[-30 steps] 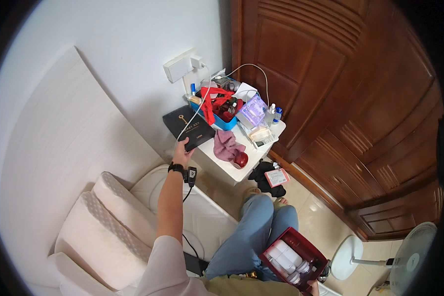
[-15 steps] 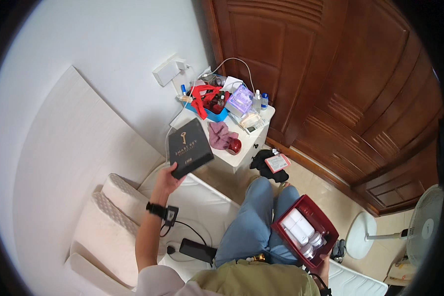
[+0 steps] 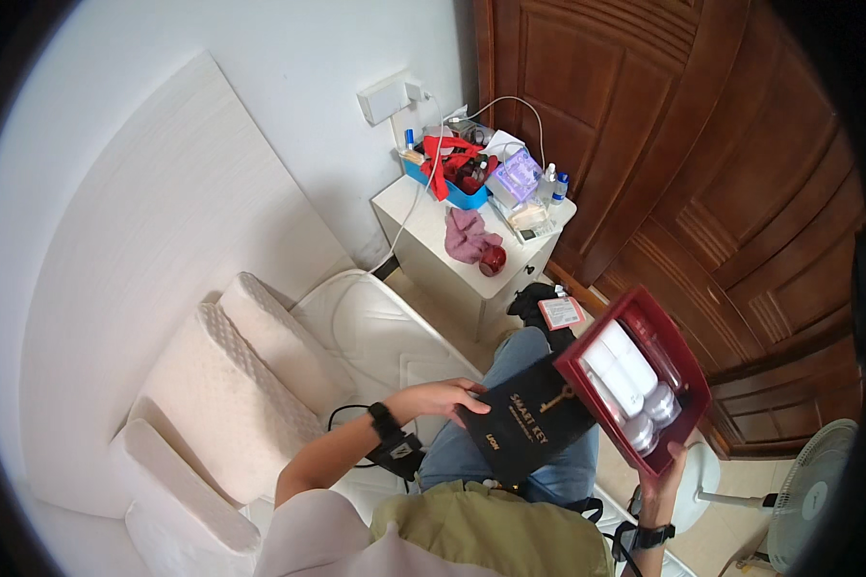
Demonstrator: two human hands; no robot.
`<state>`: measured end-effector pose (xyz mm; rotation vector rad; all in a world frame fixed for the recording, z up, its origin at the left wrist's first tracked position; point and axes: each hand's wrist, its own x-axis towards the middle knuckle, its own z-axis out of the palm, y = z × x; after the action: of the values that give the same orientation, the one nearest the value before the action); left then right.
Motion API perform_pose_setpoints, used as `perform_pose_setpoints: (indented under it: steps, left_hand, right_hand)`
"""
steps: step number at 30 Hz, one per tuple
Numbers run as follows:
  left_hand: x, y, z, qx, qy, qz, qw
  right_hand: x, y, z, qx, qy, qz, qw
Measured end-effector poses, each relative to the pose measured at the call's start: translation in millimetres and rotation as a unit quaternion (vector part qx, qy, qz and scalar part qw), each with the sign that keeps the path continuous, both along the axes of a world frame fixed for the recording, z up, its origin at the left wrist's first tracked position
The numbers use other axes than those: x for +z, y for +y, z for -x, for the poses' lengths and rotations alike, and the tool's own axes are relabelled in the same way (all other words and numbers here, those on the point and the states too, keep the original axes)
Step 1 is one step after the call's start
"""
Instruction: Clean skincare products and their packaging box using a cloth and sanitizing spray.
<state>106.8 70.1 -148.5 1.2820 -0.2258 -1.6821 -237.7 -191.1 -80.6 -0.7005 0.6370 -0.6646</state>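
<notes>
Over my lap, my left hand [image 3: 460,397] grips the left edge of a flat black box [image 3: 520,433] with gold lettering and a gold key picture. Its right end meets or passes under the left wall of a dark red open box [image 3: 700,394]; I cannot tell if they touch. My right hand [image 3: 669,473] holds that red box up by its near right corner, tilted. Inside the red box lie white rectangular pieces [image 3: 621,370], several round clear-lidded containers [image 3: 652,412] and a reddish clear item along the far side.
A white nightstand [image 3: 404,216] by the wall bears a blue bin [image 3: 469,199], a purple box [image 3: 516,177], bottles, a pink cloth [image 3: 467,236] and a red cup [image 3: 492,260]. Pillows [image 3: 231,385] lie on the bed at left. A fan [image 3: 810,495] stands at right.
My left hand has brought the black box from beside the nightstand down to my lap, next to the red box. My right hand has lifted the red box up and to the right. The view has shifted.
</notes>
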Motion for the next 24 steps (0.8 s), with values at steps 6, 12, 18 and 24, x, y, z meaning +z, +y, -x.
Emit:
perform_pose_setpoints:
  steps: [6, 12, 18, 24]
  left_hand:
    - [-23, -49, -11, -0.271, -0.195, -0.013, 0.942]
    - [-11, -18, -22, -0.075, -0.342, 0.245, 0.904]
    - [13, 32, -29, 0.231, 0.316, 0.221, 0.893]
    - [4, 70, -22, 0.158, 0.095, 0.196, 0.963]
  right_hand:
    - [17, 11, -53, 0.114, 0.000, -0.037, 0.993]
    - [-3, 30, -78, 0.211, 0.037, -0.067, 0.974]
    - [3, 48, -107, 0.273, 0.063, -0.043, 0.959]
    - [-6, 42, -137, 0.357, 0.083, 0.109, 0.924]
